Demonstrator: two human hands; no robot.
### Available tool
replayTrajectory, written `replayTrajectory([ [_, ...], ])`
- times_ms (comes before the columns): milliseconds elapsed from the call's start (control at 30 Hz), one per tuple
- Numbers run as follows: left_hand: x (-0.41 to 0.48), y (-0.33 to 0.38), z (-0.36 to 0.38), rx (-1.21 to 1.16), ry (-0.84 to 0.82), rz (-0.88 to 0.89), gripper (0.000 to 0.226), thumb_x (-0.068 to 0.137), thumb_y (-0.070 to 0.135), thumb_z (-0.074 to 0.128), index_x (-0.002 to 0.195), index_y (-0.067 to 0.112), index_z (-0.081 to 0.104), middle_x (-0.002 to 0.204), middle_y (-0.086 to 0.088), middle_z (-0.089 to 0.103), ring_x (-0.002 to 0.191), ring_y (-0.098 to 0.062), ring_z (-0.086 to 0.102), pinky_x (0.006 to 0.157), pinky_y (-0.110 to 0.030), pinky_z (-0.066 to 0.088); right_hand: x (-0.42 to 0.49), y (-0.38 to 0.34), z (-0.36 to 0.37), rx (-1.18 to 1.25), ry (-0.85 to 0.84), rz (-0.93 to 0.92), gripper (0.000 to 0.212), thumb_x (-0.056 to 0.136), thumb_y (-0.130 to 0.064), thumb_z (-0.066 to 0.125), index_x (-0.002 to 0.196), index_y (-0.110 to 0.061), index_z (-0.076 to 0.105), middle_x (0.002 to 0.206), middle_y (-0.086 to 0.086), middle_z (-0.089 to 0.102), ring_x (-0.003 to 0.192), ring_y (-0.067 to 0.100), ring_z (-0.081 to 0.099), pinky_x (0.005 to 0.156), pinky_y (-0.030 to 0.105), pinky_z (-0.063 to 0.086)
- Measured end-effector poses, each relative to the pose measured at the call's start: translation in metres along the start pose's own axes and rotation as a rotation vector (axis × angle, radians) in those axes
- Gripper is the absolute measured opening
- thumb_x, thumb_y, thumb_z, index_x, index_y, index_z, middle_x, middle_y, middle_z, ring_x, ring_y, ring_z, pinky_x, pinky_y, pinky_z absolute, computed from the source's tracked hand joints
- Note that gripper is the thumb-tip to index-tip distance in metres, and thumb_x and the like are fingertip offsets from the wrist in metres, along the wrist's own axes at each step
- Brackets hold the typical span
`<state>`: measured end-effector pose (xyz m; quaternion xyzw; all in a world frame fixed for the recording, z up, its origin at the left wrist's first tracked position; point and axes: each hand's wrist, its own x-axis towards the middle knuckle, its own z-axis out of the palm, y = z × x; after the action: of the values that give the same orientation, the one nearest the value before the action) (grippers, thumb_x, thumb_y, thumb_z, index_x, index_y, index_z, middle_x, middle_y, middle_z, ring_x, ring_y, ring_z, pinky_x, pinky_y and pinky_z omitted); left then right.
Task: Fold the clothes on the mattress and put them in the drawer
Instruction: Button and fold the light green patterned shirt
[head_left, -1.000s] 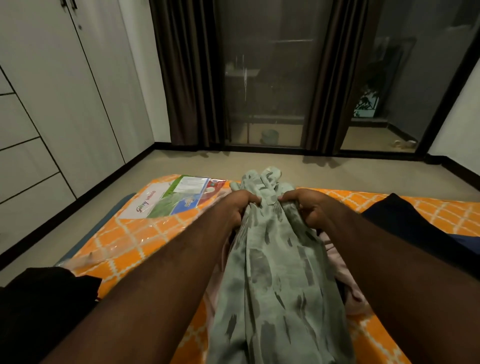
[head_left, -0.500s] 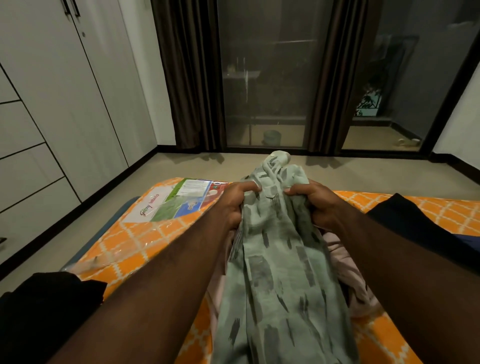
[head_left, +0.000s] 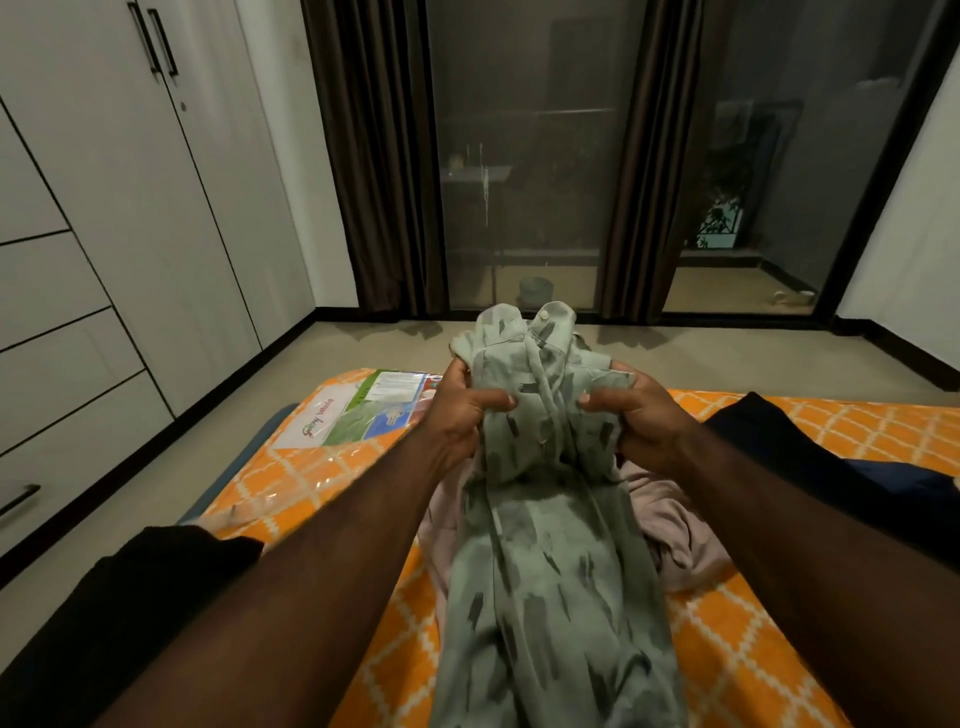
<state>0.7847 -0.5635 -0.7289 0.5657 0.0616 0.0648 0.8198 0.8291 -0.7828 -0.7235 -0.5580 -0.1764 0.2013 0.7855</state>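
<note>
Here, the green patterned shirt (head_left: 545, 519) is gripped near its collar by the left hand (head_left: 462, 410) and the right hand (head_left: 641, 421), and it is held up above the orange mattress (head_left: 311, 478), over a pink garment (head_left: 675, 530).

Your green shirt (head_left: 545, 545) is soft matt cloth, the pink garment (head_left: 675, 530) matt cloth too. Your mattress (head_left: 311, 483) wears glossy clear plastic wrap. Wardrobe fronts (head_left: 130, 208) smooth, matt; glass door (head_left: 519, 182) shiny.

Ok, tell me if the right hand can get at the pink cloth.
Probably, once freed: the right hand grips the green shirt, but the pink cloth lies uncovered just below it.
</note>
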Motion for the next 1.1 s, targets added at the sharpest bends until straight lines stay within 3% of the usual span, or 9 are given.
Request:
replayTrajectory([
  [200,-0.04,-0.021,-0.014,-0.004,-0.112,-0.075,0.106,0.063,-0.027,0.071,0.144,0.033,0.035,0.137,-0.016,0.057,0.124,-0.041,0.058,0.092,-0.065,0.053,-0.046,0.019,0.001,-0.141,0.0,-0.023,0.05,0.083,0.018,0.058,0.125,-0.008,0.066,0.12,0.021,0.071,0.114,0.042,0.067,0.094,0.052,0.056],
  [367,-0.066,-0.03,-0.019,0.123,-0.162,-0.045,0.105,0.063,-0.02,0.07,0.149,0.027,0.032,0.135,-0.014,0.061,0.122,-0.034,0.062,0.096,-0.054,0.055,-0.071,0.034,0.004,-0.232,0.011,-0.001,0.045,0.081,0.022,0.061,0.121,0.002,0.066,0.115,0.024,0.072,0.112,0.045,0.067,0.097,0.054,0.056],
  [500,-0.077,-0.041,-0.017,0.294,-0.084,0.121,0.101,0.064,-0.007,0.077,0.15,0.021,0.032,0.134,-0.008,0.062,0.123,-0.026,0.062,0.099,-0.052,0.054,-0.08,0.042,0.013,-0.207,0.05,-0.024,0.054,0.079,0.025,0.06,0.125,-0.005,0.065,0.115,0.021,0.073,0.11,0.042,0.068,0.097,0.055,0.056],
  [633,-0.088,-0.057,-0.026,0.305,-0.082,0.167,0.104,0.071,-0.016,0.077,0.152,0.025,0.026,0.134,-0.006,0.062,0.12,-0.021,0.064,0.093,-0.047,0.058,-0.079,0.048,0.019,-0.107,0.025,-0.037,0.07,0.08,0.015,0.07,0.142,-0.014,0.053,0.128,0.019,0.068,0.117,0.042,0.066,0.099,0.062,0.052],
  [733,-0.094,-0.059,-0.03,0.285,-0.081,0.175,0.113,0.065,-0.016,0.074,0.156,0.028,0.021,0.14,-0.008,0.058,0.123,-0.022,0.062,0.094,-0.046,0.057,-0.081,0.045,0.02,-0.077,0.004,-0.017,0.066,0.082,0.015,0.068,0.139,-0.016,0.057,0.13,0.017,0.068,0.12,0.042,0.064,0.102,0.062,0.05],
  [833,-0.095,-0.051,-0.028,0.141,-0.052,0.159,0.081,0.072,-0.012,0.066,0.146,0.015,0.044,0.134,-0.016,0.062,0.124,-0.034,0.061,0.093,-0.048,0.057,-0.085,0.042,0.018,-0.119,0.029,-0.04,0.04,0.085,0.017,0.06,0.116,-0.004,0.073,0.119,0.024,0.071,0.115,0.046,0.065,0.098,0.062,0.053],
  [933,-0.105,-0.05,-0.036,0.153,-0.07,0.189,0.051,0.091,0.018,0.072,0.136,0.002,0.054,0.129,-0.021,0.064,0.123,-0.04,0.059,0.101,-0.057,0.05,-0.091,0.043,0.007,-0.218,0.053,-0.051,0.037,0.095,0.014,0.052,0.119,-0.007,0.071,0.118,0.013,0.074,0.111,0.031,0.07,0.085,0.037,0.061],
  [1000,-0.118,-0.056,-0.042,0.231,-0.091,0.149,0.049,0.086,0.012,0.075,0.13,0.008,0.055,0.118,-0.008,0.072,0.114,-0.028,0.065,0.093,-0.046,0.056,-0.097,0.047,-0.004,-0.265,0.04,-0.028,0.04,0.099,0.013,0.048,0.129,-0.009,0.063,0.126,0.011,0.071,0.114,0.025,0.07,0.087,0.031,0.059],
  [1100,-0.13,-0.065,-0.041,0.343,-0.129,0.16,0.033,0.097,-0.004,0.056,0.121,0.019,0.058,0.106,0.009,0.076,0.101,-0.01,0.07,0.082,-0.027,0.056,-0.105,0.054,-0.012,-0.365,-0.027,0.056,0.042,0.101,0.009,0.048,0.136,-0.012,0.058,0.132,0.007,0.069,0.12,0.021,0.067,0.093,0.029,0.056],
])
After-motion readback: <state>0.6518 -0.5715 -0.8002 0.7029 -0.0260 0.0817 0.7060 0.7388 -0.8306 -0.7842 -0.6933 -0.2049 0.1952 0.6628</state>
